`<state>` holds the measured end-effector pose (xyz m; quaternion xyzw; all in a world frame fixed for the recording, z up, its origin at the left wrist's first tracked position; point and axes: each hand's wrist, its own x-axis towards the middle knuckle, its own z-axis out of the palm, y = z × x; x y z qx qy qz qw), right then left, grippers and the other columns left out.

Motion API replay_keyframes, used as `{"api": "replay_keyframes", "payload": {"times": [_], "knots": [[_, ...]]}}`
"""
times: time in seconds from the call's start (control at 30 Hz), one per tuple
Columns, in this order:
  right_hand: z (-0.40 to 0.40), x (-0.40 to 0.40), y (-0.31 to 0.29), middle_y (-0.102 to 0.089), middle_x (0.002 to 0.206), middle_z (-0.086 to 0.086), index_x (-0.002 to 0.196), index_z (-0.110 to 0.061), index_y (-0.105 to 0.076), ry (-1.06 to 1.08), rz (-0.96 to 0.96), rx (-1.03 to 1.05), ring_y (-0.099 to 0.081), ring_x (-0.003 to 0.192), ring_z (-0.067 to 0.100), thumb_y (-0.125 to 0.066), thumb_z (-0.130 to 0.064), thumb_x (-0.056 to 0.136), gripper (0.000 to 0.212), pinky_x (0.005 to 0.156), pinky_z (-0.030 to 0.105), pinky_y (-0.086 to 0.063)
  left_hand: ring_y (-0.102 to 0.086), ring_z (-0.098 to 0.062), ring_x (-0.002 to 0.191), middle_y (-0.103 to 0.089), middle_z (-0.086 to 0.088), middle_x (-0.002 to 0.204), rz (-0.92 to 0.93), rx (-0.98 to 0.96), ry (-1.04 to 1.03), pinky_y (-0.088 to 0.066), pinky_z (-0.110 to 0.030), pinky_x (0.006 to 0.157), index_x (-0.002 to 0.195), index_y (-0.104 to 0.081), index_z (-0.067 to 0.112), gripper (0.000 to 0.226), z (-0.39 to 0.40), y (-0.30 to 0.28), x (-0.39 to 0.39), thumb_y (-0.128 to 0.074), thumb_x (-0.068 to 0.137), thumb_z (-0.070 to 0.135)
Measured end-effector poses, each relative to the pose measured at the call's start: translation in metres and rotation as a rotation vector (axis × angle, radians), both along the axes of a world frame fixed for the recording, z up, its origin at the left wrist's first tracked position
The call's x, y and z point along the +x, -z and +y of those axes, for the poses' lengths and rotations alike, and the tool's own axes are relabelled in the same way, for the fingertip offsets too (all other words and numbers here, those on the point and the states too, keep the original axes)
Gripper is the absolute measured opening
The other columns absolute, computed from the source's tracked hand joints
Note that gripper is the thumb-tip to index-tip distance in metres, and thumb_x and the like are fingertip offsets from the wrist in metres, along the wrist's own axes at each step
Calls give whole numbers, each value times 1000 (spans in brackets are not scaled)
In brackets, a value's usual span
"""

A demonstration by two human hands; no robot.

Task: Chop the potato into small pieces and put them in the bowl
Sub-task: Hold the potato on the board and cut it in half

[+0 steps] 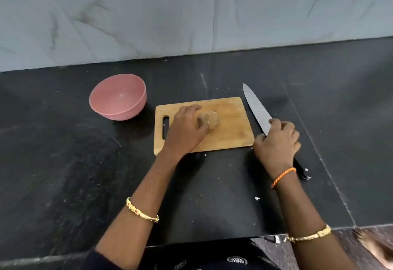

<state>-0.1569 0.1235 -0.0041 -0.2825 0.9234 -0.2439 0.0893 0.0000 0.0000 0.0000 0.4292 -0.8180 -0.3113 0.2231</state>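
A brown, unpeeled potato (210, 119) lies whole on a wooden cutting board (231, 127) in the middle of the dark counter. My left hand (187, 129) is curled over the potato's left side and holds it down. A large knife (257, 108) lies flat on the counter just right of the board, blade pointing away from me. My right hand (276, 142) is closed around its handle near the blade; the black handle end sticks out behind my wrist. An empty pink bowl (118, 96) stands to the left of the board.
The black stone counter (63, 163) carries small white crumbs. A grey marbled wall (191, 14) rises behind it. The counter's front edge runs just before my body, with floor visible at the lower right.
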Motion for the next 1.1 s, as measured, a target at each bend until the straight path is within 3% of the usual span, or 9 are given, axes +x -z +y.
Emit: {"api": "replay_keyframes", "payload": {"times": [0.1, 0.27, 0.4, 0.5, 0.7, 0.8, 0.87, 0.97, 1.1], "knots": [[3, -21, 3, -41, 130, 21, 120, -2, -47, 24, -3, 253, -36, 122, 41, -50, -10, 84, 36, 102, 50, -27, -50, -17, 112, -46, 2, 123, -34, 18, 21, -46, -36, 96, 133, -48, 22, 55, -4, 6, -5, -65, 83, 39], [0, -40, 4, -46, 125, 24, 118, -1, -46, 1, -37, 249, -42, 117, 43, -51, -9, 87, 32, 98, 48, -34, -50, -12, 102, -45, 6, 112, -34, 34, 54, -48, -29, 91, 133, -48, 25, 55, -9, 13, -8, -65, 83, 41], [-8, -52, 7, -59, 104, 21, 101, 3, -53, 2, -196, 119, -55, 100, 38, -64, -16, 78, 32, 79, 43, -48, -51, -7, 90, -49, 9, 105, 1, 18, 16, -43, -16, 75, 124, -54, 28, 52, -9, 18, -9, -70, 77, 45], [-15, -51, 6, -63, 83, 21, 79, 7, -57, 27, -222, -25, -60, 82, 35, -64, -16, 71, 26, 60, 37, -47, -53, -5, 90, -53, 9, 106, 69, 52, -51, -46, -18, 76, 116, -58, 28, 51, -8, 20, -10, -75, 72, 47], [-38, -32, 8, -67, 81, 9, 80, -13, -57, 17, -394, -277, -65, 74, 23, -61, -23, 75, 12, 60, 36, -55, -53, -1, 88, -50, 9, 107, 83, 111, -163, -42, -8, 71, 103, -56, 23, 53, -10, 21, -15, -81, 63, 48], [-53, -20, 1, -69, 81, 11, 82, -15, -54, -24, -531, -345, -61, 62, 18, -60, -23, 78, 10, 57, 38, -54, -57, -3, 82, -58, 8, 95, 109, 143, -194, -47, -14, 65, 95, -50, 22, 53, -11, 21, -17, -83, 61, 47], [-60, -11, -6, -71, 80, 10, 84, -14, -55, -56, -630, -381, -57, 53, 11, -59, -27, 81, 15, 51, 33, -50, -57, -9, 82, -57, 6, 92, 131, 130, -218, -50, -21, 67, 96, -48, 21, 55, -9, 21, -17, -83, 61, 45], [-63, 6, -15, -71, 72, 5, 89, -10, -55, -144, -723, -414, -51, 45, 10, -57, -35, 89, 25, 43, 26, -43, -50, -9, 90, -49, 3, 105, 106, 93, -247, -45, -21, 77, 119, -45, 28, 65, -4, 20, -8, -80, 66, 44], [-46, 27, -10, -71, 69, 2, 92, -13, -54, -269, -648, -403, -51, 44, 8, -53, -27, 93, 15, 45, 28, -42, -48, -13, 102, -40, -2, 114, 43, 184, -232, -42, -24, 94, 130, -48, 29, 73, -3, 16, 5, -78, 66, 49]]}}
